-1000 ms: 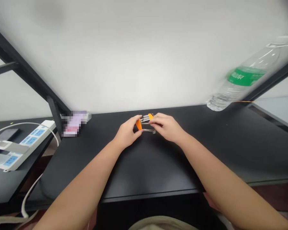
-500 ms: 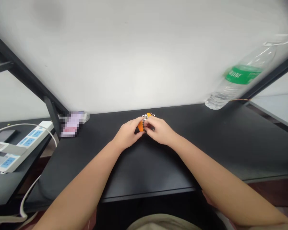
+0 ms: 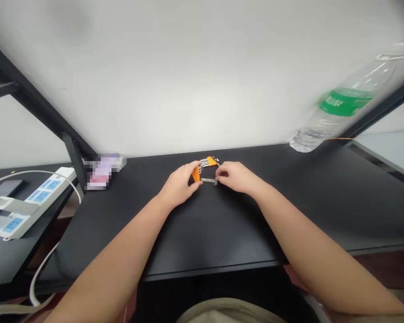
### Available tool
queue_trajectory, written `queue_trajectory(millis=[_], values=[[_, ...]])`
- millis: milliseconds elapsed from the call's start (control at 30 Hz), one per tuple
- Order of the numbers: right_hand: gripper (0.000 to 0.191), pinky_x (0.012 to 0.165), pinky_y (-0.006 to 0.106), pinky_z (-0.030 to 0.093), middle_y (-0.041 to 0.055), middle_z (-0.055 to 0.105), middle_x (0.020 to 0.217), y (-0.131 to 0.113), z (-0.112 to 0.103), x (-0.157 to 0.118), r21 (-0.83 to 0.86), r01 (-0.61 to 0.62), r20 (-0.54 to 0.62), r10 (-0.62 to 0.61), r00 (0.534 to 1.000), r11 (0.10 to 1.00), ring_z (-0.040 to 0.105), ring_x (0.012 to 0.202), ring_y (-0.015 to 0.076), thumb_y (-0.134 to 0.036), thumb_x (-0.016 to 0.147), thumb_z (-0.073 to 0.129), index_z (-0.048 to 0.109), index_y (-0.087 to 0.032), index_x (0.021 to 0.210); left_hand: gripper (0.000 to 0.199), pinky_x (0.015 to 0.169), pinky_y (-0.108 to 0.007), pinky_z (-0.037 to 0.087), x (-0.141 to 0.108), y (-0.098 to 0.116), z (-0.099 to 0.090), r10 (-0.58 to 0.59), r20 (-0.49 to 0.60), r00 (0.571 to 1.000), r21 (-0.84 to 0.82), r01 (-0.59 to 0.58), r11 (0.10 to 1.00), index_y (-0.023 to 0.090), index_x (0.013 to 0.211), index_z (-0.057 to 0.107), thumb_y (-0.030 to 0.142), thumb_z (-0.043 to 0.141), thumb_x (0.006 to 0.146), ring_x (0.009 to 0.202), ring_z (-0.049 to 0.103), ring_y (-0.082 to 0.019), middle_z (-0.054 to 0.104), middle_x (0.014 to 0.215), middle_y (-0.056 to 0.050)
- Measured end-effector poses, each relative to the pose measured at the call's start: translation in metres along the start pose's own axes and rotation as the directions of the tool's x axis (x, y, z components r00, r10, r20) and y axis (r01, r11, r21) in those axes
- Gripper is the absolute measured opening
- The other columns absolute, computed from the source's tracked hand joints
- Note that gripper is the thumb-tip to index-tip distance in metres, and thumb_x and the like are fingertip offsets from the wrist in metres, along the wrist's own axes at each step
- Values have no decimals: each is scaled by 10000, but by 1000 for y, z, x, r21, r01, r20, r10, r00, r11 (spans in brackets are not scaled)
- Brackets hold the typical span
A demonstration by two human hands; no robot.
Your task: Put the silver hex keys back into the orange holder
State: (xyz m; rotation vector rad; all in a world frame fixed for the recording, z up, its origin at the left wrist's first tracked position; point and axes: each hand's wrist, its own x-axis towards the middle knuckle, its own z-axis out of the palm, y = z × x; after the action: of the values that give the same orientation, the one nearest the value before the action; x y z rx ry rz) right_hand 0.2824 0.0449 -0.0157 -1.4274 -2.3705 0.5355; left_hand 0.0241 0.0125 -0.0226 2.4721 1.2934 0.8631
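Note:
Closed around the orange holder of a hex key set (image 3: 195, 174) is my left hand (image 3: 178, 186), thumb in front and fingers behind. Several silver hex keys (image 3: 208, 181) stick out of the holder to the right, their short bent ends beside my right fingertips. Behind them, more keys run to a second orange part (image 3: 212, 160) of the set. My right hand (image 3: 237, 176) is just right of the set with thumb and forefinger pinched together. Whether a key is between those fingertips is too small to tell.
The black desk (image 3: 208, 237) meets a white wall behind. A clear plastic bottle with a green label (image 3: 345, 102) stands at the back right. On the left are a blurred-out phone-like item (image 3: 103, 172), a white power strip (image 3: 37, 199) with a cable, and black metal frame bars (image 3: 40, 98).
My right hand has moved right, off the hex key set, uncovering the keys and the second orange part. My left hand stays on the holder.

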Motion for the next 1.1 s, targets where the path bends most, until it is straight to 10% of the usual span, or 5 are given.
queue_trajectory(millis=[400,667,1100], values=[[73,553,295,343,56,700,796,-9,-4,-6,-184,-226,102,248,963,956,579,624,178,-181,743,703,636,-209,752,647,1104,-442,531,-1,-2,2,-8,7,1000,-2,8,1000,266,1527,451,295,705,932,1317,623,-271,606,1482,-87],[136,691,276,437,17,648,893,-21,0,-8,163,232,-101,-218,971,959,584,752,154,-126,877,578,665,-223,914,649,1075,-429,544,-1,-4,2,-6,-22,1000,0,6,1000,265,1517,456,290,718,924,1278,643,-261,624,1455,-84],[213,826,336,490,70,666,1043,-34,-2,-11,144,309,-188,-280,941,940,619,913,203,-132,958,527,720,-225,960,649,1077,-430,543,0,0,-1,46,42,998,0,-46,999,264,1513,461,307,721,920,1270,652,-265,633,1448,-85]])
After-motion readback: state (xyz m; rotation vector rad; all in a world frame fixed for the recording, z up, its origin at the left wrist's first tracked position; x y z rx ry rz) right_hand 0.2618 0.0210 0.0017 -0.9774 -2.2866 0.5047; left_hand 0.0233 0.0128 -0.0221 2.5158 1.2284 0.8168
